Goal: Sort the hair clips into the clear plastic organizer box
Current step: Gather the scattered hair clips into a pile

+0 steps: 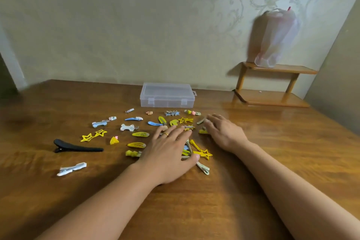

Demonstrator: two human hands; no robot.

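Reaching across the wooden desk (pixel 58 191), closed clear organizer box (pixel 167 95) at its far edge, left hand (pixel 169 154) palm-down with straight spread fingers (pixel 171 132) over scattered hair clips (pixel 136 138), right hand (pixel 224 132) loosely curled, touching clips, gripping nothing

Two bare forearms, no sleeves reaching into view. A gold ring (pixel 165 134) on a finger of the left hand (pixel 167 154); a faint band on a finger of the right hand (pixel 224 132).

1 organizer box (pixel 167 95); 1 black clip (pixel 78 147); 2 hands.
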